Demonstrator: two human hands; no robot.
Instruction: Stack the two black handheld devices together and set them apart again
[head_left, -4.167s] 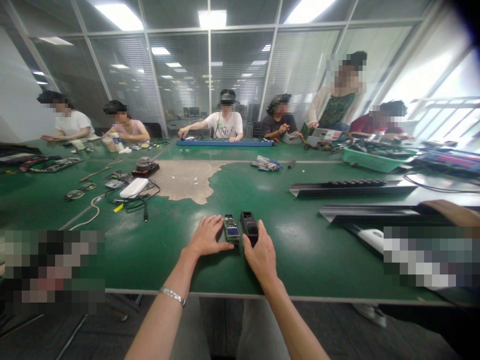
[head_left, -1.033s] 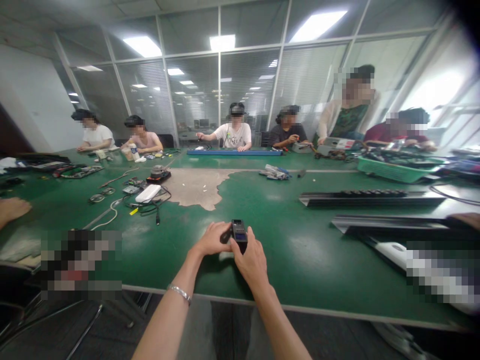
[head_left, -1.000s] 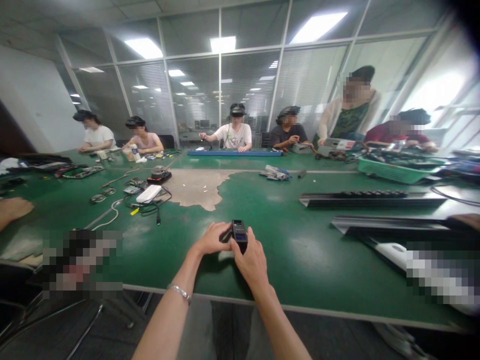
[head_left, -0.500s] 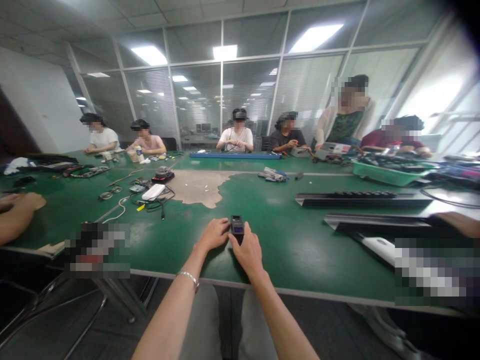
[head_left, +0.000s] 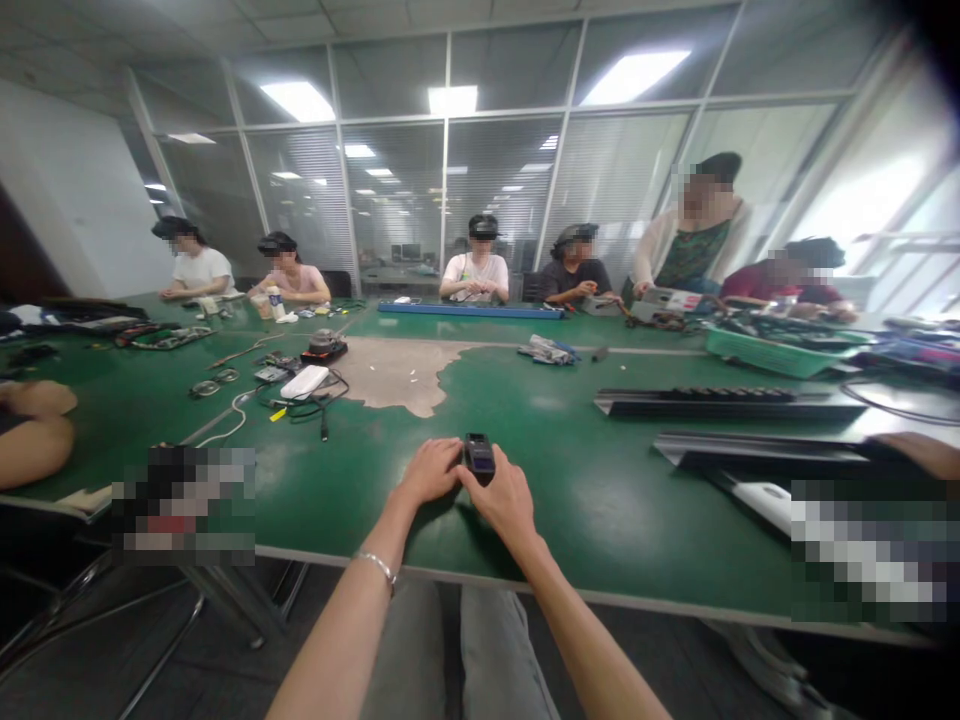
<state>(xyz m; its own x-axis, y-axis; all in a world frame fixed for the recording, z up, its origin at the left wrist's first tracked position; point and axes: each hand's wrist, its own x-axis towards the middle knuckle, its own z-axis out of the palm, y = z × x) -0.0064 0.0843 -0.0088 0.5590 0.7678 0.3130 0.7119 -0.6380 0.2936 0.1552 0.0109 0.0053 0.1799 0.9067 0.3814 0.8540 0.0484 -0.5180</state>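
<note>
A small black box-shaped device [head_left: 478,455] with a dark, purplish screen on its near face is held between my hands, just above or on the green tabletop. My right hand [head_left: 508,498] grips its right and near side, with the thumb across the lower front. From the left, my left hand [head_left: 433,470] has its fingers against the device's side, and its fingertips are partly hidden. The thumbs meet close to the device's lower left corner. I cannot tell whether its underside touches the table.
Left of centre lie a white adapter [head_left: 306,382] and cables. Black metal channels [head_left: 739,410] and a green basket [head_left: 787,350] of parts occupy the right. A grey bundle [head_left: 549,350] lies farther back. Co-workers sit around the green table [head_left: 600,500], one standing; a neighbour's arm [head_left: 37,440] rests at left.
The device has turned slightly in my hands, so its screen face shows more. My view has shifted a little. The neighbour's arm at left has moved.
</note>
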